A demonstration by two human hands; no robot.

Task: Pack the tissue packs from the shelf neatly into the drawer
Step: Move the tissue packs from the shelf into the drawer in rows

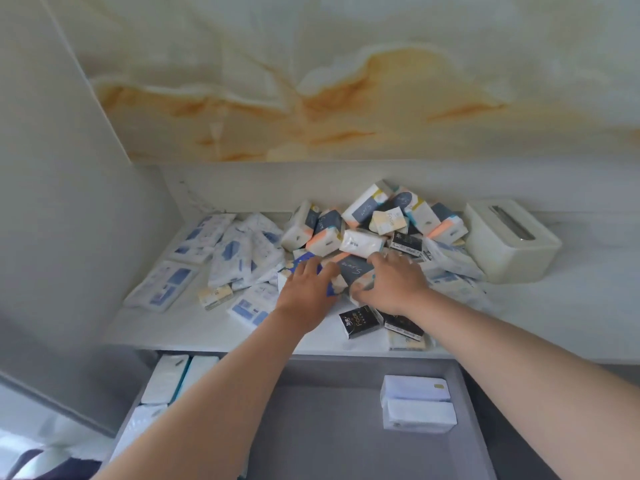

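Both hands clasp one grey tissue pack (353,271), left hand (306,289) beside right hand (393,285); bare shelf (194,327) left, drawer (329,410) open below them.

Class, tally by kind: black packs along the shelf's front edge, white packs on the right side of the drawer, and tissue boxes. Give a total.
Black packs: 2
White packs: 2
Tissue box: 1
Total: 5

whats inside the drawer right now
White tissue packs: several along the left side, two stacked at the right. The gray drawer floor between shows bare; both forearms cover parts of it.
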